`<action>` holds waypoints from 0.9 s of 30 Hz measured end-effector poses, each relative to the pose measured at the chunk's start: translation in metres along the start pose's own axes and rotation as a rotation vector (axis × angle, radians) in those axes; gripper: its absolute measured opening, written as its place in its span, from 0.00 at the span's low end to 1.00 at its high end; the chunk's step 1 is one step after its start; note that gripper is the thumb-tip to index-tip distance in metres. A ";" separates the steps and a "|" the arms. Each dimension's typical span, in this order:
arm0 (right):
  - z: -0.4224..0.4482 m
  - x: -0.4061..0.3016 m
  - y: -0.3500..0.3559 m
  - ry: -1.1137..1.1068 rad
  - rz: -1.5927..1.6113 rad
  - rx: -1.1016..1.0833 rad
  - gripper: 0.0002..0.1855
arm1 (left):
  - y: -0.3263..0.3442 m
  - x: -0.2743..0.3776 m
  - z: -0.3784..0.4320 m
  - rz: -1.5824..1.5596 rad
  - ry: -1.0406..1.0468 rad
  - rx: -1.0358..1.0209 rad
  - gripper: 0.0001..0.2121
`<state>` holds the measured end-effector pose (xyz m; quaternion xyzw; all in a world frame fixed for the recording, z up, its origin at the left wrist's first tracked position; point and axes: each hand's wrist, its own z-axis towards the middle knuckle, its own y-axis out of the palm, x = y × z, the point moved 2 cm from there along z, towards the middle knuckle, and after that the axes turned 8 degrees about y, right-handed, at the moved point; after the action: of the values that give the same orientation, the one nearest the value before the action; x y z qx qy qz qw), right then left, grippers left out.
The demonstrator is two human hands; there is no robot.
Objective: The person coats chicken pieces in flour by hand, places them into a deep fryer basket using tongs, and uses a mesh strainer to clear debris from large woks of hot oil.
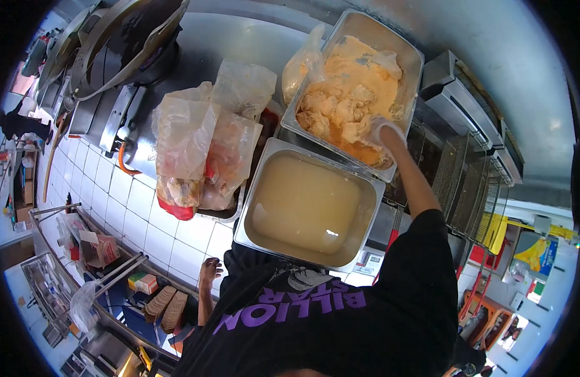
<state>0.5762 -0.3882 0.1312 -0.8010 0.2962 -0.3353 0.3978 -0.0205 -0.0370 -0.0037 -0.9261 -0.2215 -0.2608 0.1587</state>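
My right hand (384, 132), in a thin pale glove or coated with flour, reaches into a steel pan (414, 70) at the upper right, against the coated pieces (356, 110) near its lower corner. Whether it grips one cannot be made out. Orange-tinted flour (360, 61) fills the rest of that pan, and a plastic bag with breading (299, 70) leans at its left rim. Directly before me is a second steel pan (380, 188) of cloudy, pale liquid (304, 202). My left hand (211, 269) hangs low beside my body over the floor, fingers loosely curled, holding nothing visible.
Plastic bags of what looks like raw meat (191, 141) lie on the counter to the left. A large wok-like pan (134, 42) stands at the upper left. Wire fryer baskets (464, 184) with red handles are at the right. A metal-framed shelf (129, 264) with boxes is at the lower left.
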 end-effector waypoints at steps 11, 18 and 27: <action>-0.012 -0.022 -0.011 0.108 0.103 -0.195 0.15 | 0.006 -0.021 0.001 -0.030 0.053 -0.077 0.10; -0.012 -0.043 -0.029 0.066 -0.069 -0.211 0.12 | 0.012 -0.018 -0.002 -0.090 0.008 0.008 0.10; -0.014 0.009 -0.052 0.254 0.527 -0.308 0.23 | 0.010 -0.015 0.000 -0.144 0.111 -0.050 0.09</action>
<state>0.5815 -0.3750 0.1842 -0.6993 0.5877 -0.2695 0.3050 -0.0266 -0.0504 -0.0139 -0.8956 -0.2719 -0.3279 0.1281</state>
